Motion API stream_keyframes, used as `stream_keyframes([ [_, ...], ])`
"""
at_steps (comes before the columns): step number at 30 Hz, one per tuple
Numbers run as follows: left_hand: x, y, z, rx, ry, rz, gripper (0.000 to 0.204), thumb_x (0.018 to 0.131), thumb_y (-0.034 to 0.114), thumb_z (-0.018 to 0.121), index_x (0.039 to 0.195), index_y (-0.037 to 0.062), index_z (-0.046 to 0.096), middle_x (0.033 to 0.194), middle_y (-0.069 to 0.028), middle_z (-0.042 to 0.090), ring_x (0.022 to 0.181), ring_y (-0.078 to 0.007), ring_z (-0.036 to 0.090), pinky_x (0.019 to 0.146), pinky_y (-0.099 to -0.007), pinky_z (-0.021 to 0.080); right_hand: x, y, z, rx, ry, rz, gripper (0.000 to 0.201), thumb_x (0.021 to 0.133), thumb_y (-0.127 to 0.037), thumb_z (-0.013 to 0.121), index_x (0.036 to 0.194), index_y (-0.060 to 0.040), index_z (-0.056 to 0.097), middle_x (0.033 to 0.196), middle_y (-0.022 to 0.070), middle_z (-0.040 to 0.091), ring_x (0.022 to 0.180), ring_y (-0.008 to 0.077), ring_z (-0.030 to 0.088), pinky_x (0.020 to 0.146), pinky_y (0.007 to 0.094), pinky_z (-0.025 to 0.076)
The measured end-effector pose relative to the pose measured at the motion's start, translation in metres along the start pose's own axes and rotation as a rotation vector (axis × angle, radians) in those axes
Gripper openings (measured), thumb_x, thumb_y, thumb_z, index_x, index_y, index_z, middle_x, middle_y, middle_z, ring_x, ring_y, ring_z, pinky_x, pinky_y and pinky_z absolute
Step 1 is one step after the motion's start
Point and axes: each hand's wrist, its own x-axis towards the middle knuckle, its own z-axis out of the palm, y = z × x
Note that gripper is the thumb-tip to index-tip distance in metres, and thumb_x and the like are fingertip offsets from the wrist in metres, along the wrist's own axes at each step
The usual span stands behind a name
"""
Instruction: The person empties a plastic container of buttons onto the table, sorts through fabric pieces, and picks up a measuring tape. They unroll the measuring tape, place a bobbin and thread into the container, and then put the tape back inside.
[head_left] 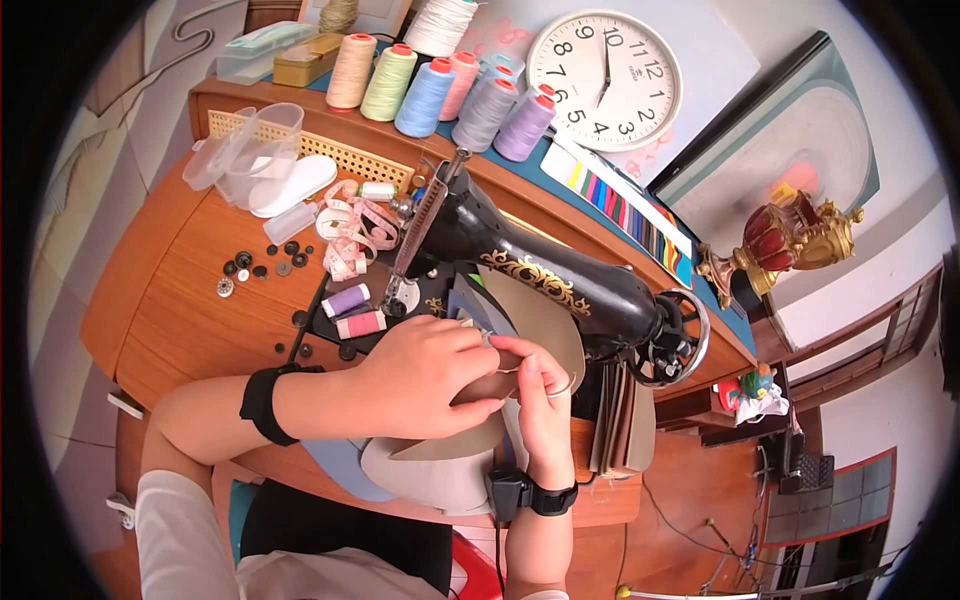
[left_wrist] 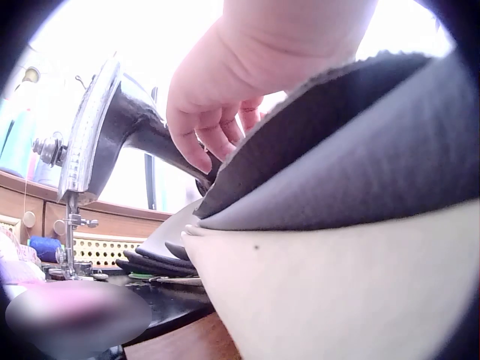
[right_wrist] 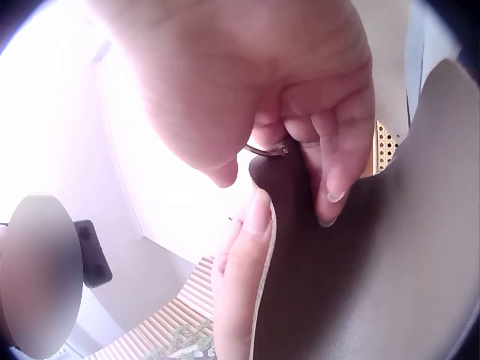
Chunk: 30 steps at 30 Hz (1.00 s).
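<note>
"Where is the sheet being worked?"

"The dark brown, leather-like sheet [right_wrist: 330, 292] is between the two hands, raised above the front of the brown wooden desk [head_left: 180, 315]."

"And the left hand [head_left: 425, 375]?"

"Its grip is grasping the sheet, fingers bent. In the left wrist view the sheets partly cover its fingertips."

"The right hand [head_left: 543, 405]?"

"Grasping the same sheet, its grip right beside the other. The right wrist view shows fingers bent round the top fold and a thumb against the edge. A thin, curved metal piece [right_wrist: 268, 152] shows at that fold, but I can't tell what it is."

"What's under the hands?"

"A pale grey, rounded flat sheet [head_left: 425, 478], with a blue-grey flat sheet [head_left: 345, 470] just to its left."

"And beyond them?"

"The black sewing machine with gold scrollwork [head_left: 540, 280]. In front of its needle end are a purple thread spool [head_left: 345, 300] and a pink thread spool [head_left: 361, 324], just beside each other. Loose dark round buttons [head_left: 243, 259] lie farther left, near a coiled pink tape measure [head_left: 350, 238]."

"Anything at the back?"

"Tall pastel thread cones [head_left: 420, 100] on the raised ledge, beside a round white clock [head_left: 605, 85]."
</note>
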Motion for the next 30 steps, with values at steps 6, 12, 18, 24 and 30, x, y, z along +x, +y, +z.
stream_keyframes([
  [6,0.001,0.003,-0.005,0.07,0.014,0.059,0.029,0.076,0.032,0.07,0.081,0.007,0.058,0.075,-0.0057,0.054,0.074,-0.0254,0.058,0.066,-0.0354,0.045,-0.001,0.001,0.006,0.018,-0.01,0.074,0.044,0.102,-0.036,0.038,0.127,-0.0019,0.051,0.087,0.0022,0.06,0.071,0.0068,0.057,0.061,0.0204,0.047],
  [12,0.002,-0.011,0.003,-0.022,0.033,-0.082,0.01,0.084,0.013,0.058,0.083,0.0066,0.051,0.073,-0.0093,0.059,0.074,-0.0285,0.061,0.066,-0.0399,0.045,0.0,-0.008,0.002,-0.018,0.054,0.154,0.036,0.102,-0.025,0.04,0.13,-0.0041,0.046,0.061,0.0008,0.054,0.051,0.0064,0.05,0.048,0.0197,0.041],
  [18,0.003,-0.009,-0.003,-0.107,-0.043,-0.279,0.015,0.083,0.012,0.059,0.091,0.0062,0.049,0.068,-0.0116,0.062,0.066,-0.0323,0.062,0.062,-0.0426,0.046,0.001,-0.005,0.0,0.032,0.088,0.162,0.03,0.097,-0.011,0.044,0.127,-0.004,0.049,0.054,-0.0006,0.051,0.046,0.0052,0.044,0.044,0.0188,0.034],
  [24,0.002,-0.01,-0.001,0.003,0.012,-0.092,0.012,0.085,0.018,0.061,0.087,0.0069,0.057,0.071,-0.0086,0.06,0.068,-0.0287,0.061,0.065,-0.0395,0.046,-0.002,-0.003,0.007,-0.03,0.063,0.091,0.033,0.097,-0.008,0.043,0.128,-0.0032,0.052,0.057,-0.0013,0.053,0.048,0.0039,0.044,0.046,0.0185,0.036],
  [30,0.002,-0.015,0.003,0.007,0.059,-0.091,0.014,0.087,0.02,0.059,0.082,0.0072,0.061,0.07,-0.0065,0.055,0.066,-0.0279,0.058,0.066,-0.0394,0.045,-0.008,-0.005,0.007,-0.078,-0.12,0.09,0.043,0.096,-0.005,0.04,0.139,-0.0064,0.044,0.056,-0.0021,0.052,0.048,0.0047,0.046,0.048,0.0189,0.037],
])
